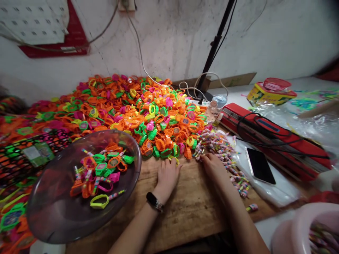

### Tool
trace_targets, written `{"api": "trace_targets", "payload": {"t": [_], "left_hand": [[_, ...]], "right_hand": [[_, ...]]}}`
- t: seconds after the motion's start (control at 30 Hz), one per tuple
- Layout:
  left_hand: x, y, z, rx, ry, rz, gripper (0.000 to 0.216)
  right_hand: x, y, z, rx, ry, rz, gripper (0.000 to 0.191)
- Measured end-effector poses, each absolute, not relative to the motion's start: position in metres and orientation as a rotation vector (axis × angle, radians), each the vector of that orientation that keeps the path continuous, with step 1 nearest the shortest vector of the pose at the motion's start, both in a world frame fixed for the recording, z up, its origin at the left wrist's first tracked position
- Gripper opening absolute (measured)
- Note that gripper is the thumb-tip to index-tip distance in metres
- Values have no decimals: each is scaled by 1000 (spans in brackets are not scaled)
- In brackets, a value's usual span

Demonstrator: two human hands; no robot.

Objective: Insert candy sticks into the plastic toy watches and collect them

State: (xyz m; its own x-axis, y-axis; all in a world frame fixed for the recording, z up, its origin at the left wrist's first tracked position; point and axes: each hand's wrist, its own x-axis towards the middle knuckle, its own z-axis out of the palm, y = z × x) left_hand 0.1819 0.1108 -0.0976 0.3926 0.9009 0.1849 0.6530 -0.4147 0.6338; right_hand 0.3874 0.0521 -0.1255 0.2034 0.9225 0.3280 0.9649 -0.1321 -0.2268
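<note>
My left hand [168, 174], with a dark band on its wrist, rests at the front edge of a heap of plastic toy watches [159, 120]. Its fingers are curled over a yellow toy watch [174, 160], which they partly cover. At the near edge of a pile of small striped tubes [218, 144], my right hand [212, 167] has its fingertips pinched together on a striped tube, mostly hidden. To the left, a dark translucent bowl [53, 208] holds toy watches in orange, green, pink and yellow, along with several striped tubes.
A phone [261, 165] lies on clear plastic bags at the right, beside a long red machine [275, 137] with a black cable. A pink tub [299, 225] stands at the lower right. A black pole [217, 38] rises behind the heap, and a black mesh basket [16, 158] is leftmost.
</note>
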Motion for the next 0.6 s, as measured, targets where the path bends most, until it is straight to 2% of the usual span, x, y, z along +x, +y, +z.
{"api": "trace_targets", "payload": {"t": [0.23,0.4,0.6], "left_hand": [[140,98,-75,1872,1009,698,20],[130,86,-47,1451,906,756,30],[129,84,-26,952,887,897,35]], "right_hand": [[391,50,-130,-1938,-1576,-61,20],[363,49,-95,-1763,-1467,77,27],[275,17,-35,-1335,-1195,687,22]]}}
